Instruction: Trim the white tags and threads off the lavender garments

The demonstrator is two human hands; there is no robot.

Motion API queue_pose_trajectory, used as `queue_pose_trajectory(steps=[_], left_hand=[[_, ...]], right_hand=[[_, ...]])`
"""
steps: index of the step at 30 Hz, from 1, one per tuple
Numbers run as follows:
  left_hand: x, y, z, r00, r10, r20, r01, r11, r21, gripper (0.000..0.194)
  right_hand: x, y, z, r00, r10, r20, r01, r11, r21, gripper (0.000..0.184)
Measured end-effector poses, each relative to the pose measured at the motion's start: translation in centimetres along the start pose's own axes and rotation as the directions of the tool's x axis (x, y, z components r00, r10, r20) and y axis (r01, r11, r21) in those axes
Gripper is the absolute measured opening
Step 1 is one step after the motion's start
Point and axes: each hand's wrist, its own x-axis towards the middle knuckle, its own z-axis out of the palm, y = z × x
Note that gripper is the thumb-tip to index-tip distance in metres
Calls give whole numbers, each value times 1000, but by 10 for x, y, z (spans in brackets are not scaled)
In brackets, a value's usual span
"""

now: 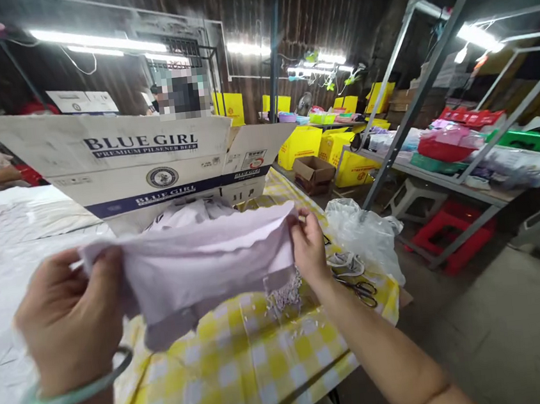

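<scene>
A pale lilac piece of fabric [209,266] is stretched between my two hands above the table. My left hand [73,306] pinches its left end between thumb and fingers. At the upper right corner, my right hand [309,239] grips the same fabric. Below hangs a yellow and white checked tablecloth [212,388] covering the table, with a small heap of pale scraps [284,297] on it. Right of the scraps lie dark-handled scissors [363,290] and a bundle of whitish strips [346,263]. Behind the fabric, more pale cloth [189,214] sits against an open cardboard box.
The white BLUE GIRL box [159,156] stands at the table's far side. A clear plastic bag [364,230] bulges at the right edge. White cloth [1,307] spreads across the left. Beyond are a metal-framed bench [471,187], a red stool [451,234] and yellow boxes [299,147].
</scene>
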Motion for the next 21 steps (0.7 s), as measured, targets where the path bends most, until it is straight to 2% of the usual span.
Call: queue_pose_trajectory(steps=[4,7,10,13,15,18,21], left_hand=[[27,8,82,980,193,57,-187,978,-93,18],[36,-4,139,963,213,167,-207,977,-52,16],[40,-23,186,942,159,295,-181,982,48,15],[46,-44,229,894,82,440,-183,964,193,17],[52,-59,260,869,42,493,-187,950,250,18],[61,-85,311,832,-23,554,-199,920,338,19],[64,-117,358,766,-97,636,-241,874,423,24]], right_hand=[[71,11,-25,980,-171,-104,159,981,-113,28],[110,32,-44,970,-214,-116,184,956,-229,31],[137,63,-56,981,-156,-119,112,943,-313,36],[160,100,-64,990,-79,-114,30,926,-377,38],[179,128,-67,993,-19,-120,-36,897,-440,37],[210,173,-71,987,84,-135,-146,822,-550,35],[237,216,-73,971,204,-127,-235,708,-666,31]])
